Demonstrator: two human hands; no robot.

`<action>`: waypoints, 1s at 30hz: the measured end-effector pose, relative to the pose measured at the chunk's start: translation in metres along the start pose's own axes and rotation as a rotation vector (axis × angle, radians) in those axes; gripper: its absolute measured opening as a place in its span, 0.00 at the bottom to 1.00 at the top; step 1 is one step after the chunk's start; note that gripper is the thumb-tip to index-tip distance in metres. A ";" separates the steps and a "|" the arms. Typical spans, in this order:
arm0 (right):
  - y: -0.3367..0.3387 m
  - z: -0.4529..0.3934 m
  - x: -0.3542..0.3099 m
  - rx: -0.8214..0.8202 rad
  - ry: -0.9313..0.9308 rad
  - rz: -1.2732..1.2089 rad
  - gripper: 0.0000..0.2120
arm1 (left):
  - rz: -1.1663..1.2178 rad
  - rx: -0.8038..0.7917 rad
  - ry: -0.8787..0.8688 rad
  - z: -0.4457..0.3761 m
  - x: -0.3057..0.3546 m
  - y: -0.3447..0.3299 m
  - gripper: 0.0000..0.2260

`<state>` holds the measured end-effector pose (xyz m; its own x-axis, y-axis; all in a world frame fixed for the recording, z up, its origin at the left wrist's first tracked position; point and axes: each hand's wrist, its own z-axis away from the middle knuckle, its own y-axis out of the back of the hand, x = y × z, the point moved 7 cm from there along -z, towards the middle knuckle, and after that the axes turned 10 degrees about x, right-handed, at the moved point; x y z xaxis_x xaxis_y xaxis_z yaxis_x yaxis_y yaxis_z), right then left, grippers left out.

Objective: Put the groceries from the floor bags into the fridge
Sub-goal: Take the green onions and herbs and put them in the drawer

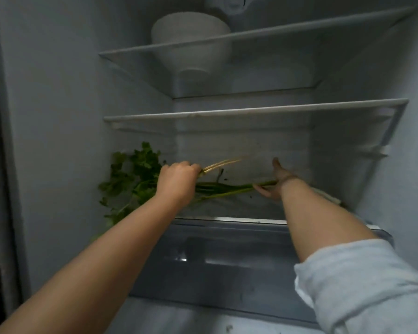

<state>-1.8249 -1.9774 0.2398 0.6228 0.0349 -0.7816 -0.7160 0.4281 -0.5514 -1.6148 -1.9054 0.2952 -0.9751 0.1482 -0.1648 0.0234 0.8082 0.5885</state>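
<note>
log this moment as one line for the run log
stage: placing herbs | left hand: closed on herb bunch near roots | right hand: open, touching stem ends | place: bottom shelf above drawer | bowl: top shelf

Dim light, pale wall, glass shelves, white bowl

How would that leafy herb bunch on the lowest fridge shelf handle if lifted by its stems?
Probably floppy: the herb bunch has thin stems and leaves spilling past the shelf edge. Likely light. The left hand grips it near the pale roots; the right hand touches the stems.
</note>
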 end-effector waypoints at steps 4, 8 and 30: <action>0.034 0.004 -0.025 0.130 0.128 0.509 0.15 | 0.070 -0.036 -0.033 -0.012 0.023 -0.025 0.15; 0.066 0.010 -0.043 0.263 0.254 1.059 0.08 | 0.202 -0.196 -0.082 -0.036 0.059 -0.051 0.19; 0.075 0.129 0.041 0.271 1.413 1.615 0.26 | 0.178 -0.089 -0.240 0.049 0.029 -0.024 0.16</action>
<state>-1.8127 -1.8271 0.2037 -0.9923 -0.0565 -0.1101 -0.1101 0.8088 0.5777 -1.6330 -1.8929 0.2373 -0.8774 0.4219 -0.2286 0.1594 0.7057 0.6903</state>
